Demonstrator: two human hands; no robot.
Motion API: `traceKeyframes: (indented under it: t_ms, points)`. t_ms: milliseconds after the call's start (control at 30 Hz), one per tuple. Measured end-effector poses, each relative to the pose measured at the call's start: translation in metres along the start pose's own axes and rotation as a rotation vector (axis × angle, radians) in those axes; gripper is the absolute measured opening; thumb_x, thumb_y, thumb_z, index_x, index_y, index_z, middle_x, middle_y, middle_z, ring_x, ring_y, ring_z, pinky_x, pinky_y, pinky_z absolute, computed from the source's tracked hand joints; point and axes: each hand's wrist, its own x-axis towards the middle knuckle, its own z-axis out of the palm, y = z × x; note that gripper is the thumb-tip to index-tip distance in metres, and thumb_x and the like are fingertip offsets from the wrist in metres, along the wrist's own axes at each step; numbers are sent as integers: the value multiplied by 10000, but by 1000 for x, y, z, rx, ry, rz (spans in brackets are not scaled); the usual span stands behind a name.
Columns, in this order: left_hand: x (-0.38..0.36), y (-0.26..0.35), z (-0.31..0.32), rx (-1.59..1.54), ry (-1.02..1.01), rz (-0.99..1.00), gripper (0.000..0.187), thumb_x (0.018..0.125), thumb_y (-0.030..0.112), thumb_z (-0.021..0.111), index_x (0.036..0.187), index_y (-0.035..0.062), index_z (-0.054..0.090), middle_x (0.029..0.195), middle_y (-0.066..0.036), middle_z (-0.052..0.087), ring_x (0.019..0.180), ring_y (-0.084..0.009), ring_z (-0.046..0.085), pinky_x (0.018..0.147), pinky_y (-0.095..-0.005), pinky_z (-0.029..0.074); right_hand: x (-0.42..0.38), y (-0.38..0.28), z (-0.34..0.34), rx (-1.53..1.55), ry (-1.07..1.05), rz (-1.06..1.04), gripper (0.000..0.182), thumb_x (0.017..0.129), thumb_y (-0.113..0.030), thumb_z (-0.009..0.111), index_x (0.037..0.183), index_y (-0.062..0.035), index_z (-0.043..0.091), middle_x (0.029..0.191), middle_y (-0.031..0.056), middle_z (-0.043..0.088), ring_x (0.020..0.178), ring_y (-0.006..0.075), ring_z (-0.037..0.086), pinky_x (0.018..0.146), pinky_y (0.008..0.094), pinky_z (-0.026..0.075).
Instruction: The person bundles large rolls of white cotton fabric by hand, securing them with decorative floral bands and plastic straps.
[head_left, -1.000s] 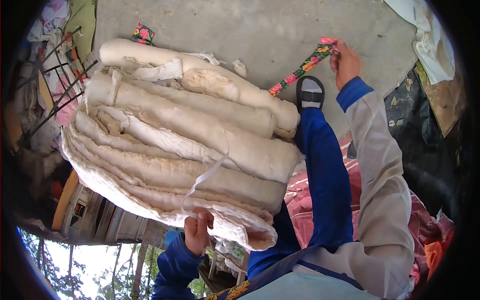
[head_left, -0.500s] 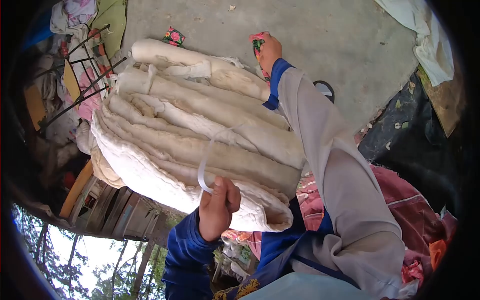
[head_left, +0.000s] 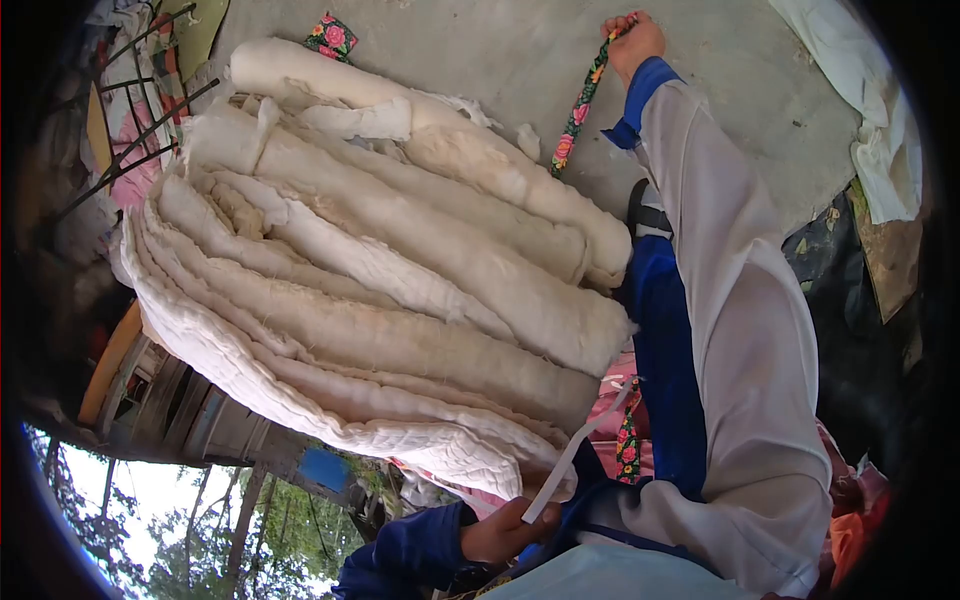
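A bulky bundle of off-white cotton batting [head_left: 400, 235], folded and rolled into thick layers, lies in the middle of the view. My right hand [head_left: 636, 48], at the upper right beyond the bundle, is closed on the end of a black floral fabric strip [head_left: 578, 118], stretched down toward the bundle's far side. Near my lap, my left hand [head_left: 508, 535] pinches a narrow white strip [head_left: 568, 455], which rises to the bundle's near right end. More floral fabric shows at the far edge [head_left: 331, 38] and beside my leg [head_left: 628, 440].
Grey concrete floor [head_left: 480, 50] stretches behind the bundle. On the left stands a black metal rack [head_left: 135, 120] among piled cloths. White sheeting [head_left: 850, 90] and dark plastic [head_left: 850, 260] lie on the right, with pink cloth [head_left: 610, 400] under the bundle.
My right hand has moved right and away from the bundle, drawing the floral strip out longer. My left hand has dropped toward my lap with the white strip. The view has shifted.
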Motion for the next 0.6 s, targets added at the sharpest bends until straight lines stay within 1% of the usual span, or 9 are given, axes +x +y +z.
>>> traceKeyframes:
  t_ms: [67,167,267,333,367,400,467,533,600]
  points:
    - [15,8,-8,-101,42,37,348,1032,299,378,782,65,443,708,43,406,659,-84,348,586,-268,337,29,54,4,-10,-276,154,262,955,-224,470,734,-85,444,587,49,420,536,213,455,571,385,465]
    - [54,38,-24,383,184,250,226,982,197,476,844,23,515,685,-68,546,637,-166,541,600,-307,433,-118,83,91,-526,-532,346,263,913,-210,533,709,-46,504,576,24,436,549,159,501,534,330,417]
    - [123,66,-25,1139,346,484,163,868,179,580,836,19,586,736,-135,640,707,-319,637,706,-393,495,-276,50,121,-1286,-1241,518,347,933,-320,519,736,-38,561,652,54,604,607,147,568,560,318,428]
    - [163,66,-44,1762,519,805,201,872,226,582,833,31,613,782,-127,655,795,-300,637,835,-437,461,-347,39,105,-1474,-2044,132,400,948,-312,476,763,16,612,695,114,645,666,276,615,649,408,480]
    - [166,80,-50,1780,422,501,226,879,243,564,867,26,630,894,-116,665,865,-264,612,912,-435,420,-377,32,77,-1582,-2136,77,369,943,-281,474,767,0,636,806,124,662,802,335,608,729,429,473]
    - [174,90,-55,1843,439,434,224,884,238,551,884,28,631,910,-118,664,874,-266,617,904,-433,429,-408,47,12,-1781,-1721,-506,339,909,-265,503,751,-7,653,816,140,667,892,342,605,798,443,455]
    - [185,107,-65,1935,483,348,225,896,228,526,918,32,633,942,-121,663,893,-271,626,887,-430,448,-424,19,13,-1807,-1498,-802,254,879,-226,544,799,-18,666,921,145,644,990,347,582,861,452,437]
    - [185,119,-69,1981,538,315,232,907,219,501,952,35,636,975,-124,661,912,-275,636,870,-427,467,-400,-29,60,-1606,-1999,-330,182,886,-180,571,930,-26,658,1112,122,586,1007,341,544,850,442,435]
    - [177,129,-76,1989,601,250,245,918,209,475,985,38,638,1007,-127,660,931,-280,646,852,-424,486,-404,-32,41,-1452,-1737,-439,164,881,-155,586,955,-20,643,1077,102,591,986,319,552,832,426,443]
